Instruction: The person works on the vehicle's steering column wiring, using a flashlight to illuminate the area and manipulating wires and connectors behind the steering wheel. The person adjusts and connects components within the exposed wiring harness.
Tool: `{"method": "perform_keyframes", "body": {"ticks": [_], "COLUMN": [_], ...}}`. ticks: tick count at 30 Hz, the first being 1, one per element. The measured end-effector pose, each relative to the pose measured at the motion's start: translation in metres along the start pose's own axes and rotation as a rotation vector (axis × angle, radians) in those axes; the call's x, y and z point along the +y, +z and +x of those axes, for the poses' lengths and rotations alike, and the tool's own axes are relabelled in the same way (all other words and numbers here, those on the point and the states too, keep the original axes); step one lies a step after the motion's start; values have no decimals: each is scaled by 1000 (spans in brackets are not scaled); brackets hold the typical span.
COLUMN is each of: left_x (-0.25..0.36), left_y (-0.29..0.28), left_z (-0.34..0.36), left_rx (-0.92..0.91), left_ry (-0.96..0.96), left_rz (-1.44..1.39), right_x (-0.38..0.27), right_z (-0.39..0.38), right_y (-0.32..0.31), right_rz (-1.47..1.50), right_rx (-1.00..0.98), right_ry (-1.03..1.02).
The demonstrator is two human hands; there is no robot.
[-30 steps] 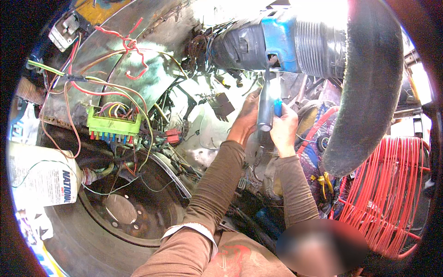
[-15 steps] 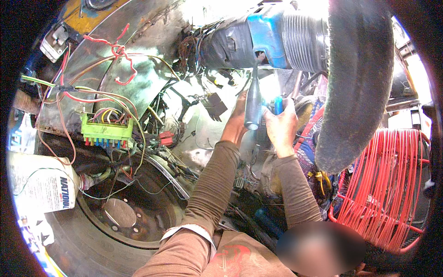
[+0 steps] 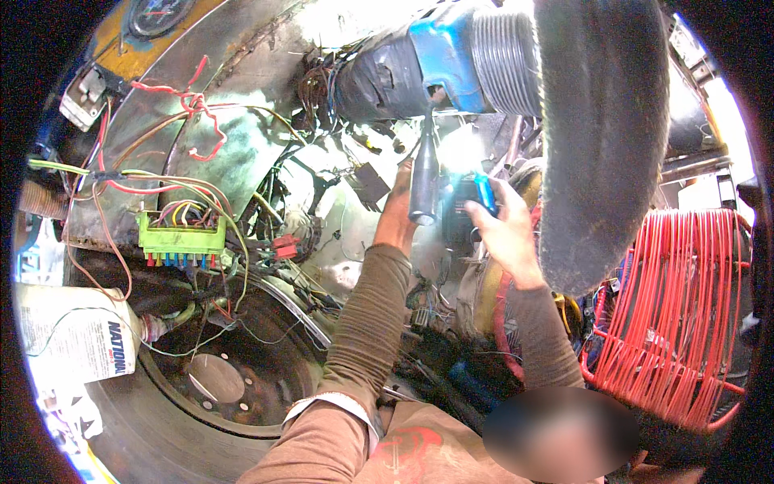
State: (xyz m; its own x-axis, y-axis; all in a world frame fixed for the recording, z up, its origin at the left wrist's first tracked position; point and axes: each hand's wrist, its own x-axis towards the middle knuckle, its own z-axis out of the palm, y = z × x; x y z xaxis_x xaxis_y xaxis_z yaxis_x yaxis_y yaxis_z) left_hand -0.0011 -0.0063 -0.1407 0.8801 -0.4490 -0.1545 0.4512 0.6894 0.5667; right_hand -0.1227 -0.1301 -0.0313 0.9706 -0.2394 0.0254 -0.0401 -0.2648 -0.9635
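My right hand is closed around a small blue cylinder, its thumb and fingers pressed on it. A bright glow sits by the cylinder's upper end; the exact kind of thing is unclear. My left hand is raised beside it, behind a dark stalk with a thick handle that hangs from the steering column. The stalk and glare hide the left fingers, so their grip does not show. The column has a blue cover and a ribbed black sleeve.
A fuzzy dark steering wheel hangs close on the right, above a red-corded round frame. At left are loose wires, a green fuse block, a white container and a tyre.
My right hand has moved right and away from the left hand, and the blue cylinder now leans. The whole view has shifted slightly. My left hand stays behind the stalk.
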Motion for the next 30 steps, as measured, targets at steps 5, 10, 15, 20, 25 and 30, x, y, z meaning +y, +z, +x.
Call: {"method": "perform_keyframes", "body": {"ticks": [5, 10, 15, 20, 25, 30], "left_x": [7, 6, 13, 16, 21, 26], "left_y": [0, 4, 1, -4, -5, -6], "left_z": [-6, -1, 2, 2, 8, 15], "left_rx": [9, 99, 95, 194, 161, 141], "left_ry": [-22, -1, -134, -147, -95, -66], "left_rz": [-58, 166, 11, 83, 150, 181], "right_x": [2, -8, -8, -7, -6, -7], "right_z": [-45, -76, -70, -64, -59, -60], "right_y": [-54, -65, -55, -52, -48, -49], "right_rz": [-487, -719, -797, -775, -693, -762], "right_rx": [-32, 35, 140, 219, 254, 190], "right_ry": [-137, -225, -465, -548, -532, -370]}}
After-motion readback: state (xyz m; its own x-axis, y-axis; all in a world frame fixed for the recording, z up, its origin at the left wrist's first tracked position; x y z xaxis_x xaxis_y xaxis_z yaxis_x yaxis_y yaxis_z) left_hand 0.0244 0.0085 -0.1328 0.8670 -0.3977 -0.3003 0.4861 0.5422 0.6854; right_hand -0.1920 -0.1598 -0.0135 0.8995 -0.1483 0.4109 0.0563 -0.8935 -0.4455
